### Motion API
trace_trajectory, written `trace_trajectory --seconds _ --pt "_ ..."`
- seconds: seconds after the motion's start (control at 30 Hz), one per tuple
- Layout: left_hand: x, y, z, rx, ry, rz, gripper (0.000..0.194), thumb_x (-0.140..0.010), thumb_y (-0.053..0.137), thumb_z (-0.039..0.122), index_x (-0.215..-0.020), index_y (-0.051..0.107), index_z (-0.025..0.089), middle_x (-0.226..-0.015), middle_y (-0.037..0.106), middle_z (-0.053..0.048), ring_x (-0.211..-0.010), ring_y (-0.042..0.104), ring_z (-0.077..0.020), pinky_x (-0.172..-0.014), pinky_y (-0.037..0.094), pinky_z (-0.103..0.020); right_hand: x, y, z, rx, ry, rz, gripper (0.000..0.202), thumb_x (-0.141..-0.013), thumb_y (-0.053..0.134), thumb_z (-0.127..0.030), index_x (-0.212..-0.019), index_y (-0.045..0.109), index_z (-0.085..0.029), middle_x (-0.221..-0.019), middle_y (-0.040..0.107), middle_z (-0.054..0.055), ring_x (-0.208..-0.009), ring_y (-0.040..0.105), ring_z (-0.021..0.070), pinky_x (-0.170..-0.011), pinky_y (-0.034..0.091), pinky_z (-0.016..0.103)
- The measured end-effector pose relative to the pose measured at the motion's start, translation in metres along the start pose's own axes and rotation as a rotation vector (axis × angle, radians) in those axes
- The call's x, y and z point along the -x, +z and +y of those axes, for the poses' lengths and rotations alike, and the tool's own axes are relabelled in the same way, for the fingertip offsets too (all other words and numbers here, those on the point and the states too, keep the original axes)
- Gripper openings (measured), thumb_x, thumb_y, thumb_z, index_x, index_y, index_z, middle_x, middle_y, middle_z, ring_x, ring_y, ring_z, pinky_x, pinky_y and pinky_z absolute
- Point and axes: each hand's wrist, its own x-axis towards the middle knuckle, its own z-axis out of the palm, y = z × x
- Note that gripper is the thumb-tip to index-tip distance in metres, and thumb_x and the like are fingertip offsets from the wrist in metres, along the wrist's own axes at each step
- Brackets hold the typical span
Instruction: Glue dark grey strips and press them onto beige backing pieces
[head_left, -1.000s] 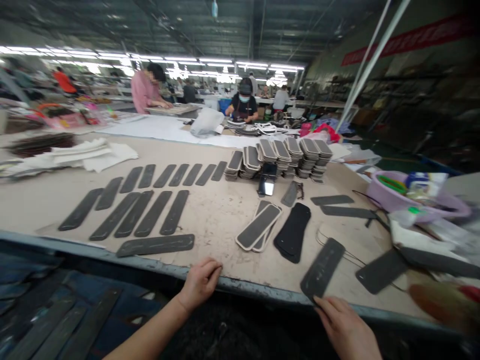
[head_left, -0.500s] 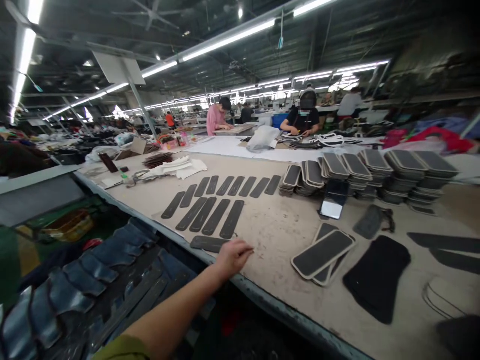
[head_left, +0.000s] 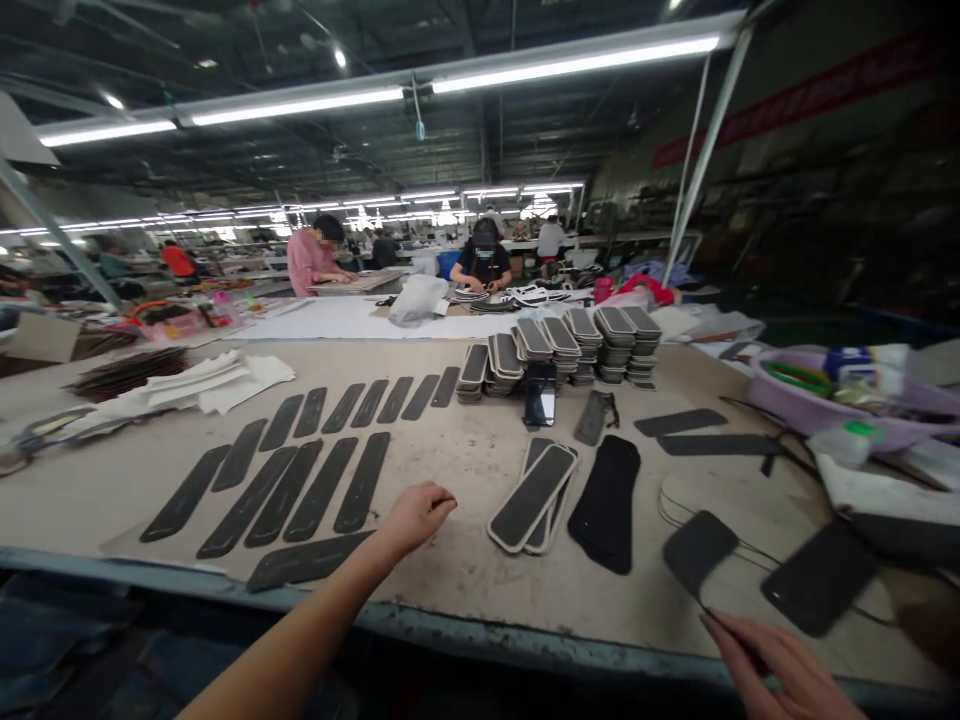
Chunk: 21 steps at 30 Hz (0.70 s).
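My left hand (head_left: 421,515) hovers over the table (head_left: 450,590), its fingers pinched together; whatever lies between them is too small to make out. Dark strips (head_left: 307,490) lie in rows to its left, with one long strip (head_left: 307,560) below them near the edge. On its right are two pale-edged dark pads (head_left: 532,495), overlapping, and black curved pieces (head_left: 607,500). At the lower right, my right hand (head_left: 765,655) has its fingertips at the lower corner of a dark piece (head_left: 700,555), beside thin cords; the grip is on that corner.
Stacks of pale-edged pads (head_left: 562,350) stand at the back, a phone (head_left: 540,395) leaning before them. A purple basin (head_left: 795,400) sits at the right. White sheets (head_left: 217,380) lie at the left. Two people (head_left: 315,255) work across the table.
The view has swung to the right. My right hand has come into view at the lower right with a dark piece. My left hand has moved away from the long strip, fingers still pinched.
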Motion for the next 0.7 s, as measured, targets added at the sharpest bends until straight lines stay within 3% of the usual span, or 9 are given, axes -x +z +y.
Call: trace_trajectory --seconds 0.23,0.37,0.43,0.5,0.6,0.7 --pt "-0.025 0.068 0.102 0.066 0.403 -0.086 0.024 -0.088 0.056 0.03 -0.103 0.07 0.018 -0.098 0.069 -0.008 -0.094 0.064 -0.0206 -0.087 0.051 -0.031 -0.009 -0.001 -0.005 -0.031 0.058 0.101 0.015 -0.088 0.065 -0.036 -0.089 0.07 -0.021 -0.087 0.067 0.002 -0.075 0.064 0.0182 -0.075 0.049 0.03" --pt "-0.043 0.112 0.148 -0.062 0.584 -0.13 0.048 -0.082 0.066 0.035 -0.123 0.06 0.01 -0.128 0.058 -0.018 -0.119 0.054 -0.0299 -0.102 0.044 -0.04 -0.01 -0.001 -0.009 -0.042 0.058 0.069 0.012 -0.089 0.064 -0.031 -0.089 0.07 -0.02 -0.086 0.065 0.003 -0.074 0.062 0.0171 -0.073 0.05 0.029" --pt "-0.057 0.125 0.161 -0.142 0.606 -0.194 0.052 -0.079 0.069 0.036 -0.122 0.059 0.008 -0.127 0.058 -0.02 -0.12 0.053 -0.0321 -0.101 0.044 -0.041 -0.01 -0.001 -0.012 -0.067 0.052 0.047 0.01 -0.09 0.064 -0.028 -0.09 0.069 -0.02 -0.086 0.065 0.003 -0.074 0.062 0.0163 -0.071 0.05 0.028" --pt "-0.07 0.132 0.168 -0.203 0.595 -0.256 0.041 -0.079 0.07 0.036 -0.108 0.066 0.009 -0.109 0.065 -0.018 -0.107 0.061 -0.0318 -0.092 0.049 -0.04 -0.01 -0.003 -0.015 -0.087 0.053 0.038 0.008 -0.09 0.063 -0.026 -0.092 0.069 -0.02 -0.086 0.064 0.003 -0.073 0.061 0.0155 -0.068 0.051 0.026" --pt "-0.08 0.134 0.171 -0.241 0.606 -0.294 0.026 -0.079 0.068 0.036 -0.082 0.07 0.01 -0.087 0.066 -0.015 -0.085 0.065 -0.029 -0.077 0.053 -0.038 -0.01 -0.008 -0.015 -0.096 0.09 0.067 0.009 -0.09 0.063 -0.025 -0.092 0.07 -0.02 -0.085 0.064 0.004 -0.071 0.061 0.0149 -0.067 0.052 0.026" --pt "-0.081 0.132 0.169 -0.251 0.647 -0.304 0.025 -0.082 0.065 0.036 -0.072 0.068 0.013 -0.08 0.064 -0.012 -0.078 0.064 -0.0258 -0.073 0.052 -0.035 -0.01 -0.012 -0.012 -0.092 0.156 0.117 0.013 -0.09 0.062 -0.029 -0.089 0.07 -0.019 -0.085 0.064 0.005 -0.071 0.06 0.0159 -0.066 0.052 0.027"
